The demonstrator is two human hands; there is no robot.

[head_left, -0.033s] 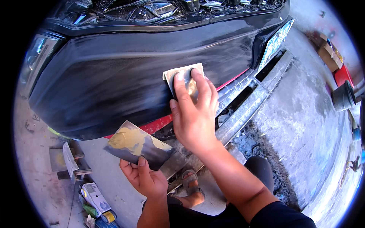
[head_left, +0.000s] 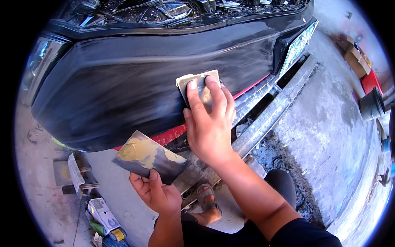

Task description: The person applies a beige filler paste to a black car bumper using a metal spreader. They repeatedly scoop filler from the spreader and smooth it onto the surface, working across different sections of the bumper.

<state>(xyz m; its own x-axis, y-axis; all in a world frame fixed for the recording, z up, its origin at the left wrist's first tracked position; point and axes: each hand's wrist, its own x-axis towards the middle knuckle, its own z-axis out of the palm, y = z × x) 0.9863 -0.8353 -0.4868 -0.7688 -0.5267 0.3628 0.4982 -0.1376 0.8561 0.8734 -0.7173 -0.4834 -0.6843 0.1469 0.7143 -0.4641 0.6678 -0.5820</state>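
My right hand [head_left: 212, 131] pinches a flat, squarish putty spreader [head_left: 202, 87] with beige putty along its far edge. The spreader lies at or just over the lower part of a black car bumper [head_left: 123, 82], which has dull, sanded-looking patches; whether they touch, I cannot tell. Lower and to the left, my left hand [head_left: 162, 197] grips a dark rectangular putty board [head_left: 164, 166] by its near edge, thumb on top. Smeared beige putty [head_left: 135, 151] covers much of the board's left side and upper edge.
A red strip [head_left: 175, 133] runs below the bumper, beside a concrete channel edge [head_left: 284, 96]. At left are a low stand [head_left: 84, 185] and a white box [head_left: 103, 213] near a tape roll [head_left: 117, 235]. A dark bucket [head_left: 371, 105] and cardboard box [head_left: 357, 61] stand right.
My right hand and the spreader have shifted very slightly toward the left and nearer to me. My left hand and the putty board look unmoved.
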